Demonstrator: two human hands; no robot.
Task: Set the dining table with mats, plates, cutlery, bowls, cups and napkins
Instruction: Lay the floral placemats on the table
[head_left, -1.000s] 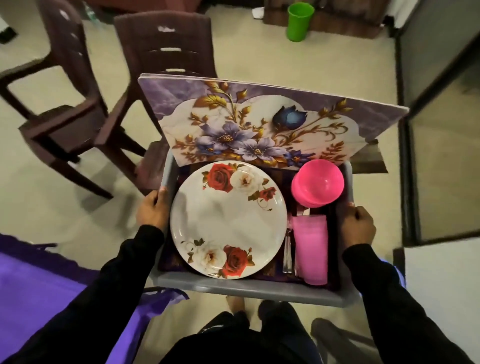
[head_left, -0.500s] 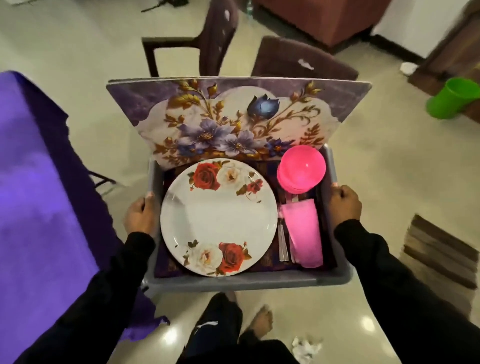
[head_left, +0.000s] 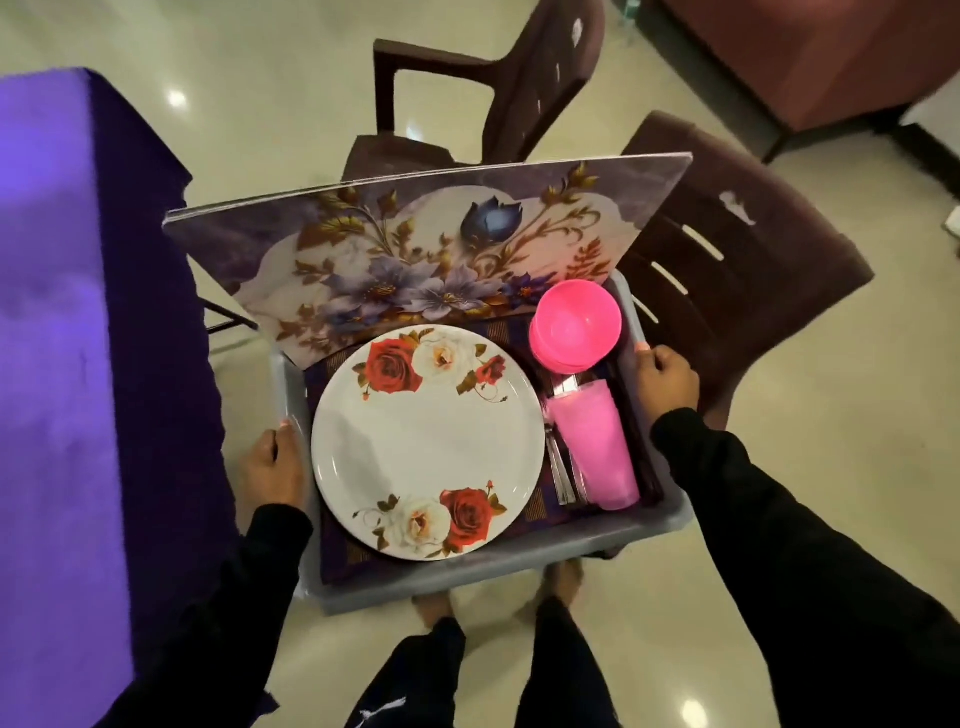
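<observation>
The person stood barefoot on the glossy floor, carrying a grey plastic tub (head_left: 467, 577) at waist height. The left hand (head_left: 272, 467) gripped the tub's left rim with the thumb hooked over the edge; its fingers were out of sight under the wall. The right hand (head_left: 667, 376) held the right rim the same way, thumb on top and knuckles curled, the fingertips hidden behind the wall.

Inside, a white plate with red and white roses (head_left: 428, 441) lay flat toward the tub's left side, on a dark purple striped cloth (head_left: 358, 556) that showed only at the edges. I could not tell whether more plates sat beneath it. At the tub's far right corner was a stack of pink bowls (head_left: 576, 325); how many was unclear. Nearer, along the right wall, pink cups (head_left: 597, 441) lay on their sides, nested. Between plate and cups some metal cutlery (head_left: 560, 467) showed as thin handles, too dim to sort. Floral placemats (head_left: 431, 260) leaned against the tub's far wall, their lower edge hidden behind the plate and bowls.

To the left the purple-clothed tabletop (head_left: 57, 312) ran out of view, blurred. Two dark brown plastic chairs (head_left: 737, 265) stood beyond the tub, partly blocked by the mats.
</observation>
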